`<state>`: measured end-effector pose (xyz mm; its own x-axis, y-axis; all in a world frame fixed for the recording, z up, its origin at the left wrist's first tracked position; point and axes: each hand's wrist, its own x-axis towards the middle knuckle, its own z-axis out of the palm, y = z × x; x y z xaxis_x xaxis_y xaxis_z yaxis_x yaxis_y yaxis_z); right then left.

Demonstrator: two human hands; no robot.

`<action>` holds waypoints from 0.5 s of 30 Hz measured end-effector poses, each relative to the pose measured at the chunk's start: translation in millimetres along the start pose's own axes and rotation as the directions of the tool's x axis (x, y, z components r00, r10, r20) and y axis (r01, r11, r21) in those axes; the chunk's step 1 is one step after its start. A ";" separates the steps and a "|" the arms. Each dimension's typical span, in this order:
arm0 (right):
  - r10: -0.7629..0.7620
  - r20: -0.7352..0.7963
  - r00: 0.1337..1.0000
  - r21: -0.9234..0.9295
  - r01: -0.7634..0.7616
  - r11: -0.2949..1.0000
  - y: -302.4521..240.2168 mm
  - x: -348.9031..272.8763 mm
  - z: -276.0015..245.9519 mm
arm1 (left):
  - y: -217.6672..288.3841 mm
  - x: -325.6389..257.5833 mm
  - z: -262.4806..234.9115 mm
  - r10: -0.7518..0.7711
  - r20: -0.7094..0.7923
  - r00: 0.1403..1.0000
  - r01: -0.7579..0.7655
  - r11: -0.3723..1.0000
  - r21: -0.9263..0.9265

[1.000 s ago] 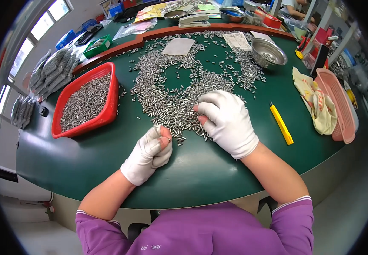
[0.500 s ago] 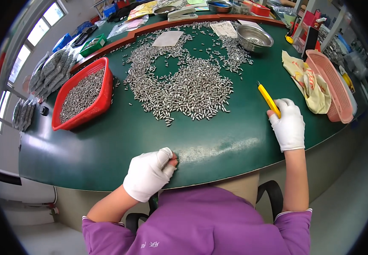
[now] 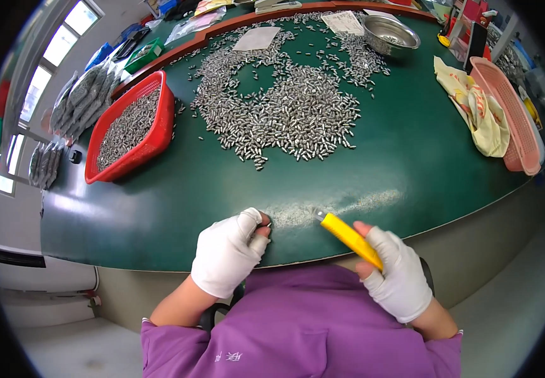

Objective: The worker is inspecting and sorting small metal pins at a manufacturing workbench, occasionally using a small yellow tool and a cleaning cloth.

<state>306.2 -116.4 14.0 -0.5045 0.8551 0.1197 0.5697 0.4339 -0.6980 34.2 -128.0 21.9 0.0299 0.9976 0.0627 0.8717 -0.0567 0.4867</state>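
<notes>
a big heap of small silver metal pins [image 3: 285,116] sits mid-desk, apparently unsorted; the red plastic basket [image 3: 159,135] at the desk's left edge looks part-filled. right hand [image 3: 395,277] clamps a yellow utility knife [image 3: 350,239]; left hand [image 3: 231,252] pinches something tiny at the near edge.

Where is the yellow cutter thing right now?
In the head view, the yellow cutter is in the right hand, at the near edge of the green table, its tip pointing toward the left hand.
</notes>
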 end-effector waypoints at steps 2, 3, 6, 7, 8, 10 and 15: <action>-0.045 0.082 0.996 0.037 0.043 0.998 0.5 -7.5 17.8 | 1.8 0.5 1.8 -0.019 0.002 1.000 0.019 1.000 -0.018; -0.012 0.157 0.987 0.027 0.008 1.000 -9.2 -2.8 15.9 | 1.5 0.1 2.0 -0.021 0.004 1.000 0.021 1.000 -0.016; -0.092 0.251 0.964 -0.055 0.109 0.993 -9.6 2.3 25.8 | -0.4 -0.7 2.2 -0.086 0.034 0.996 0.088 0.992 -0.089; -0.094 0.250 0.964 -0.052 0.111 0.992 -11.4 4.3 29.1 | -2.2 -0.8 3.4 -0.097 0.040 0.994 0.103 0.982 -0.157; -0.109 0.210 0.972 -0.076 0.128 0.989 -13.9 6.4 32.7 | -3.2 -0.9 3.6 -0.108 0.048 0.993 0.116 0.968 -0.224; -0.126 0.171 0.977 -0.100 0.144 0.984 -17.3 10.7 36.4 | -1.2 0.4 1.7 -0.145 0.073 0.987 0.159 0.959 -0.235; -0.160 0.166 0.973 -0.124 0.182 0.976 -22.7 14.8 38.8 | 2.3 1.5 -0.7 -0.206 0.110 0.972 0.228 0.940 -0.253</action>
<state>260.6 -124.7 4.3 -0.6901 0.7152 0.1109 0.5443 0.6139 -0.5718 35.9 -126.6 23.8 -0.0961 0.9861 -0.1353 0.7026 0.1635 0.6925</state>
